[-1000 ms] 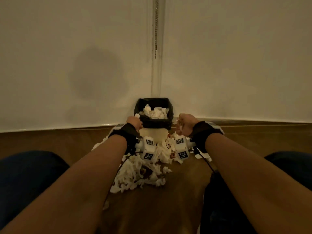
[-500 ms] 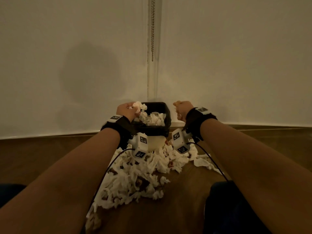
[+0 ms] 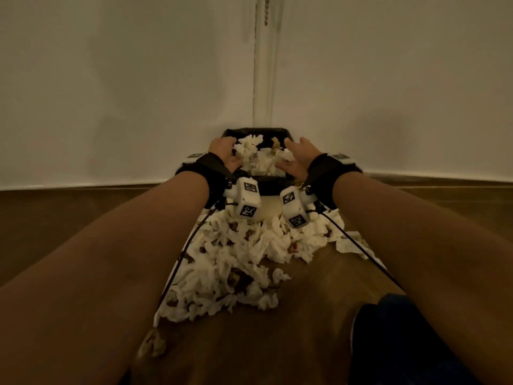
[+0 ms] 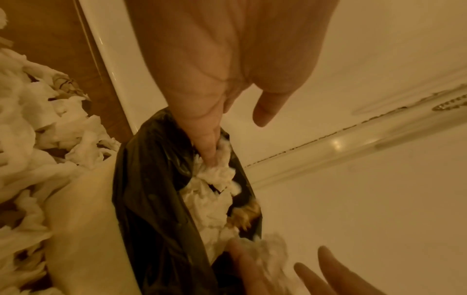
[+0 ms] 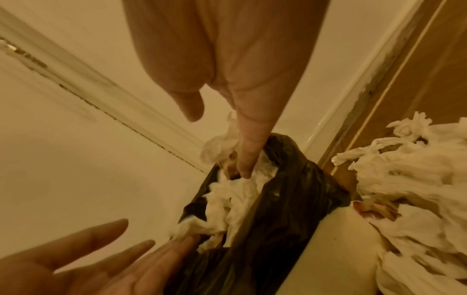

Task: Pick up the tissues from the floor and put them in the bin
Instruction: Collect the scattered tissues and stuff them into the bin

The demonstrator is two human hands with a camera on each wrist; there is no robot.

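Observation:
A cream bin with a black liner (image 3: 256,132) stands in the wall corner, heaped with crumpled white tissues (image 3: 248,150). My left hand (image 3: 223,152) is over the bin's left side, fingers spread, and its thumb (image 4: 211,153) touches the tissues inside. My right hand (image 3: 299,159) is over the right side, also spread, and its thumb (image 5: 246,161) presses on the tissues in the liner (image 5: 280,209). Neither hand holds anything. A big pile of tissues (image 3: 236,259) lies on the wooden floor in front of the bin.
White walls and skirting (image 3: 83,184) close in behind and beside the bin. Some floor tissues carry brown stains (image 3: 234,277); one stray clump (image 3: 154,343) lies nearer me. My dark-clothed knee (image 3: 402,343) is at the lower right. Wrist-camera cables (image 3: 358,245) trail over the pile.
Half a second ago both hands gripped tissue clumps at the bin's sides. Now both have moved over the opening and spread their fingers, and the clumps lie in the bin.

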